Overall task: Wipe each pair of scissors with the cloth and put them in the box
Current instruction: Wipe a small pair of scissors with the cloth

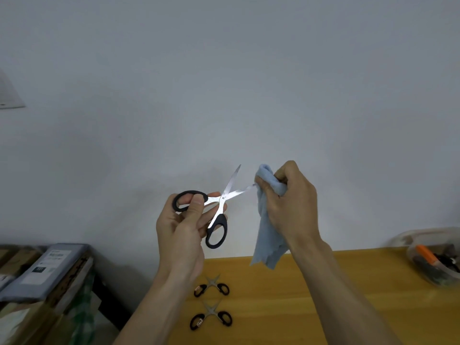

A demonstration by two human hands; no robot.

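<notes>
Left hand holds open scissors by the handles — right hand's grip pinches cloth around one blade tip.

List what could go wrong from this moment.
The scissors are open in the left hand, and the right hand pinches the cloth over one blade tip; a slip could nick a finger. The hanging cloth might also snag on the other, bare blade.
</notes>
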